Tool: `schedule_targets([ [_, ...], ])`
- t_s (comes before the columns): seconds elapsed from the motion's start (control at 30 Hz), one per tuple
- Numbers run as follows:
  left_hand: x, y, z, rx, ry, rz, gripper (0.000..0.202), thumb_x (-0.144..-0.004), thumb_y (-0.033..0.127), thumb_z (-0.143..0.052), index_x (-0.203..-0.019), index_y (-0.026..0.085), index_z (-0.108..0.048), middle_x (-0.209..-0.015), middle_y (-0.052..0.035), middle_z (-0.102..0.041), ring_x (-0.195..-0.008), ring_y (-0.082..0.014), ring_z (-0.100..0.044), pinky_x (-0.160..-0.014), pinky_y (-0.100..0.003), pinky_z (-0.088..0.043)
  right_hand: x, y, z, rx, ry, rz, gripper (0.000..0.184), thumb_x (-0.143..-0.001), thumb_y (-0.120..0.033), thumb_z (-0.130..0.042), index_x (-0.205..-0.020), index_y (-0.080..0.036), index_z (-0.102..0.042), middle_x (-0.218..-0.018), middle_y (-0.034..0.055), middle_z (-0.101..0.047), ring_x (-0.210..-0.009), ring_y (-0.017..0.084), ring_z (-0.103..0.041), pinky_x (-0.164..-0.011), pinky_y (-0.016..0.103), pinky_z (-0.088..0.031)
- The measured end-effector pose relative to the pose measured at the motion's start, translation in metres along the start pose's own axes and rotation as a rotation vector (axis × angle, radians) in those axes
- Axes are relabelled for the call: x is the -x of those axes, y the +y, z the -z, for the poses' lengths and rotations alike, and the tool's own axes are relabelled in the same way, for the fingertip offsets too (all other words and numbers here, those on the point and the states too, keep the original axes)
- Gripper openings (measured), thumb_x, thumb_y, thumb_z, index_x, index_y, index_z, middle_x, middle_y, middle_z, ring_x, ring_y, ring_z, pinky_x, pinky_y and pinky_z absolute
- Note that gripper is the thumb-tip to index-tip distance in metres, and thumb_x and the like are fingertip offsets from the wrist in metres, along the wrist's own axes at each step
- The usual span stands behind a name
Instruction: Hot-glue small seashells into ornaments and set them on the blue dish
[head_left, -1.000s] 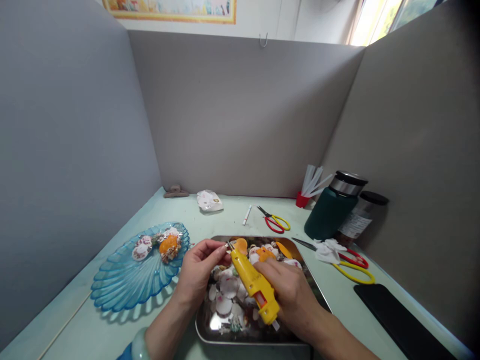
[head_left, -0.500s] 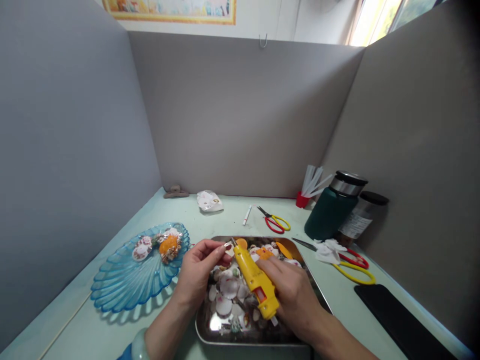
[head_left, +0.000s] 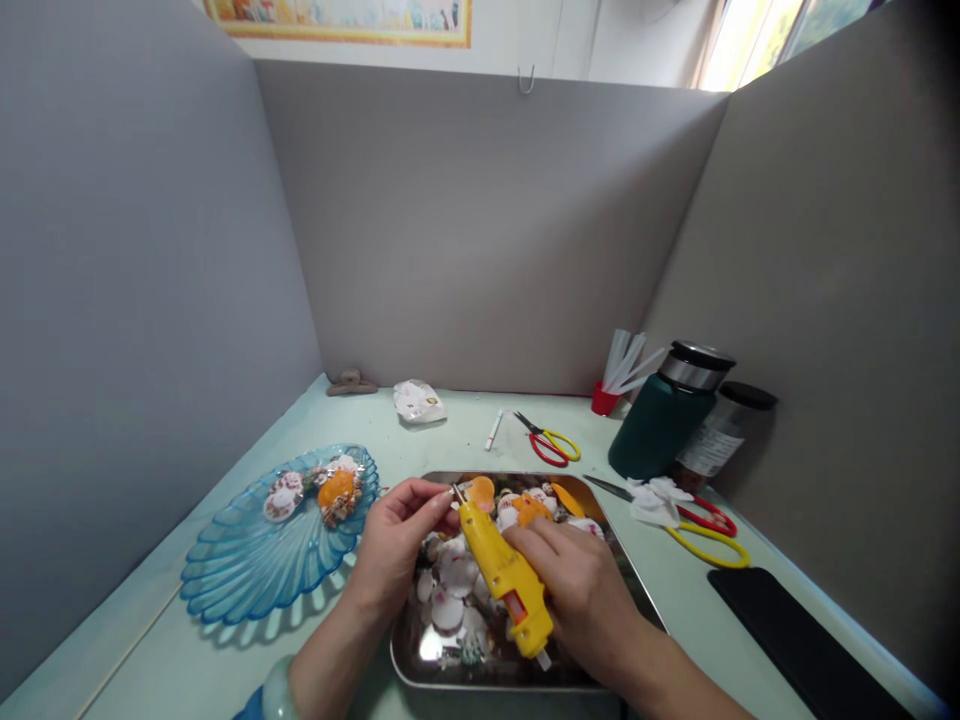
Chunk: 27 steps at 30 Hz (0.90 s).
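Head view: the right hand [head_left: 583, 572] grips a yellow glue gun [head_left: 504, 568] over shells [head_left: 448, 608]. At its nozzle, the left hand [head_left: 399, 535] pinches a tiny whitish piece [head_left: 451, 496]

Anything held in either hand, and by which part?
Right hand: yellow glue gun, by its handle, mostly hidden in the grip. Left hand: a small piece pinched between thumb and fingertips; which part can't be told.

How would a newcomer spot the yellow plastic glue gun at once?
Find the shiny rectangular metal tray on the pale green table. Above its pale shells, the right hand holds the yellow plastic glue gun. Its long yellow body and thin nozzle, pointed toward the left hand, set it apart from the shells below.
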<state>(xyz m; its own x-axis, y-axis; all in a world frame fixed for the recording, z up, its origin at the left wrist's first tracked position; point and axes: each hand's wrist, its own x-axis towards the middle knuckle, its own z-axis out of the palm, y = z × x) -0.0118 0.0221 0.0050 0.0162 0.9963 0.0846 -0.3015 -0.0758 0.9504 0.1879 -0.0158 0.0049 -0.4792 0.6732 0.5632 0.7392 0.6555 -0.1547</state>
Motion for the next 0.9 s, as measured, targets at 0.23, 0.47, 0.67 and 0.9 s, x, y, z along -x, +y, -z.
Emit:
schedule_targets([
  [0.23,0.0006,-0.0003,0.0006,0.027,0.006,-0.013,0.016,-0.072,0.028,-0.072,-0.077,0.014,-0.066,-0.058,-0.0006,-0.068,-0.055,-0.0097,-0.060,-0.057,-0.018,-0.046,-0.0009,0.0016,0.0000,0.022,0.065,-0.026,0.024,-0.089,-0.030,-0.048,-0.097,-0.013,-0.063,-0.081,0.0107,-0.063,-0.075,0.024,-0.058,-0.060,0.032,-0.036],
  [0.47,0.0004,-0.0008,0.0007,0.021,0.005,0.001,0.016,-0.071,0.027,-0.073,-0.077,0.014,-0.066,-0.059,-0.0006,-0.068,-0.055,-0.0094,-0.060,-0.057,-0.018,-0.047,-0.0014,-0.0008,0.0013,0.026,0.017,-0.021,0.025,-0.088,-0.034,-0.050,-0.095,-0.015,-0.064,-0.077,0.0085,-0.062,-0.068,0.023,-0.057,-0.056,0.031,-0.033],
  [0.67,0.0002,-0.0024,0.0014,0.020,-0.013,-0.007,0.015,-0.070,0.026,-0.073,-0.077,0.014,-0.066,-0.062,-0.0007,-0.068,-0.057,-0.0106,-0.061,-0.059,-0.020,-0.049,-0.0005,-0.0009,0.0001,0.009,-0.004,0.000,0.029,-0.088,-0.039,-0.051,-0.096,-0.015,-0.063,-0.074,0.0069,-0.060,-0.065,0.021,-0.054,-0.056,0.032,-0.033],
  [0.9,0.0027,0.0023,-0.0013,0.005,0.004,-0.011,0.016,-0.072,0.028,-0.072,-0.078,0.014,-0.066,-0.059,-0.0010,-0.068,-0.056,-0.0101,-0.060,-0.058,-0.018,-0.047,-0.0008,0.0004,0.0012,0.009,0.058,-0.034,0.020,-0.086,-0.024,-0.050,-0.097,-0.014,-0.063,-0.080,0.0099,-0.063,-0.074,0.024,-0.058,-0.060,0.032,-0.039],
])
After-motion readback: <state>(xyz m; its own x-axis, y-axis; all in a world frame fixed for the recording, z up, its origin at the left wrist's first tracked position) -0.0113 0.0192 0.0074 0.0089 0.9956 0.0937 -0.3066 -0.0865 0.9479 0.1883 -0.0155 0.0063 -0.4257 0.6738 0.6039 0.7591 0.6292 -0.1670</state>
